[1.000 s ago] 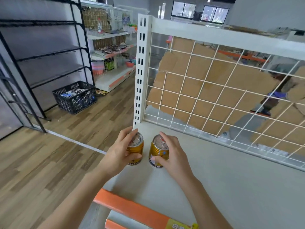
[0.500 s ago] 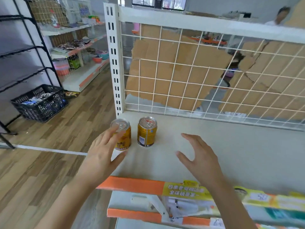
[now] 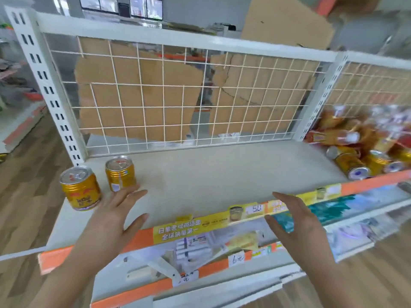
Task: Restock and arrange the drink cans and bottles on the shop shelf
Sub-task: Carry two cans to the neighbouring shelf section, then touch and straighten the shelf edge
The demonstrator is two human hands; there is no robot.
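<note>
Two gold drink cans stand upright at the left end of the white shelf (image 3: pixel 218 170): one can (image 3: pixel 80 188) near the front corner, the other can (image 3: pixel 120 173) just behind and to its right. My left hand (image 3: pixel 111 218) hovers open with fingers spread just right of the cans, holding nothing. Over the shelf's front edge my right hand (image 3: pixel 293 221) is open too, with nothing in it. A heap of gold cans and bottles (image 3: pixel 364 150) lies tumbled at the shelf's right end.
A white wire grid (image 3: pixel 178 103) backs the shelf, with cardboard behind it. An orange and yellow price strip (image 3: pixel 200 225) runs along the front edge. Lower shelves (image 3: pixel 211 247) hold packaged goods. Wooden floor lies to the left.
Both hands let go of the two cans and drew back toward me, open. My view swung right, bringing the heap of cans at the shelf's right end into sight.
</note>
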